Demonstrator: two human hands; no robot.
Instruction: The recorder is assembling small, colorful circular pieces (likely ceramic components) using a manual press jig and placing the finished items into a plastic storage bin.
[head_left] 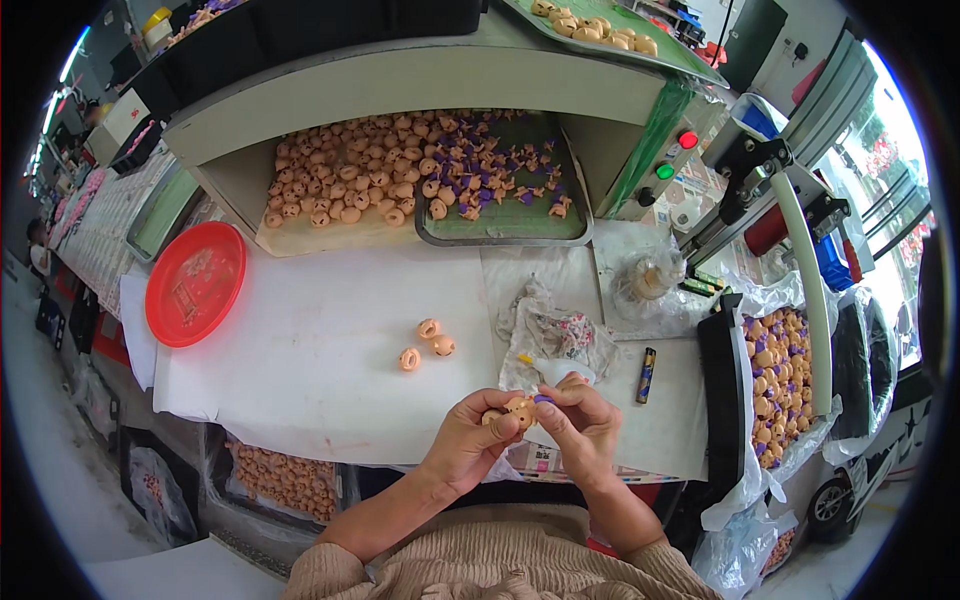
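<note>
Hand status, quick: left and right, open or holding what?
Left hand: closed, holding at least one tan doll head.
Right hand: closed, pinching a small purple piece beside it.

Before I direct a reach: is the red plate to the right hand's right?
No, the red plate lies well left of the left hand.

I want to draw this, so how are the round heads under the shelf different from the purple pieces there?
The round heads are beige with dark marks; the purple pieces mix purple and beige. The heads look ball-like, while the purple pieces have bits sticking out. Most heads lie heaped left of the dark-rimmed tray; most purple pieces lie inside it. Both are small, many and under the shelf.
</note>
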